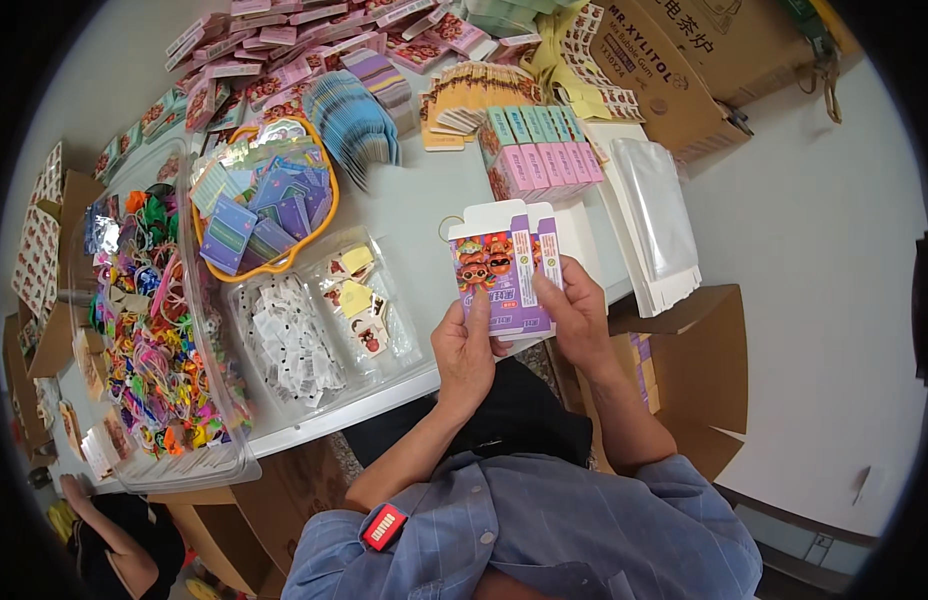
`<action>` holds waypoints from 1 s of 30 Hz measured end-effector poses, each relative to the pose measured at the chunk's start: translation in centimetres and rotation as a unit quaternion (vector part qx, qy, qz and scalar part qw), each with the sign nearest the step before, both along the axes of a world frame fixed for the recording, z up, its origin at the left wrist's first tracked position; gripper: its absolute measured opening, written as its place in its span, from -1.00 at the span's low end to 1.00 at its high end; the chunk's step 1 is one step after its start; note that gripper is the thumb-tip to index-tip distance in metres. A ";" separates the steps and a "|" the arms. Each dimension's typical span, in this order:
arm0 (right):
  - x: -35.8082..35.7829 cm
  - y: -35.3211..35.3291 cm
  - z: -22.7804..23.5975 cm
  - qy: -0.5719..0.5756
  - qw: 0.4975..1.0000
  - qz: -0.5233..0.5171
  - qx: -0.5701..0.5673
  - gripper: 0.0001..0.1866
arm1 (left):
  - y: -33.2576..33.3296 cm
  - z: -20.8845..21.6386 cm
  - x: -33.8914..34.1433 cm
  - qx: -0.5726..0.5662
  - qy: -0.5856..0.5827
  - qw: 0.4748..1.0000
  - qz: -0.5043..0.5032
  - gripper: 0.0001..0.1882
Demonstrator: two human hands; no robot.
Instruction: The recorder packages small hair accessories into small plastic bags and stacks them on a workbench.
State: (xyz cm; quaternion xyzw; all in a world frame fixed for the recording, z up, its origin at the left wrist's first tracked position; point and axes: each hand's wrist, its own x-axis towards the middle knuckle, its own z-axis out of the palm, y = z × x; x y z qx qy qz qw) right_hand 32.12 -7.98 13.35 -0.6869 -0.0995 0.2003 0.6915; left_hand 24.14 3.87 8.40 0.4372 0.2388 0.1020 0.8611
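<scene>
Crowded white table (424, 215), sorted stock in trays. Centre frame: left hand (465, 352) and right hand (578, 318), fingers pinching a flat purple carton (502, 268), not yet folded up. Finished pink boxes (540, 150) in a row above; many flat blanks left, upper left.

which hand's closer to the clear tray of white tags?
Left. The left hand grips the purple carton just right of the clear tray; the right hand holds the carton's far side.
</scene>
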 end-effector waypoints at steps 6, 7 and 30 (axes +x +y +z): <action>-0.8 -0.3 -1.0 0.010 1.000 0.008 0.019 -0.69 | -0.3 -0.4 -1.3 0.024 0.002 1.000 -0.008 -0.67; -0.8 -0.5 -1.3 0.010 0.999 0.018 0.024 -0.69 | -0.5 -0.3 -1.5 0.024 0.000 0.999 0.021 -0.71; -3.1 -3.3 -0.8 -0.229 0.950 0.140 -0.158 -0.58 | -3.5 -0.4 -11.1 0.061 0.005 0.988 0.143 -0.84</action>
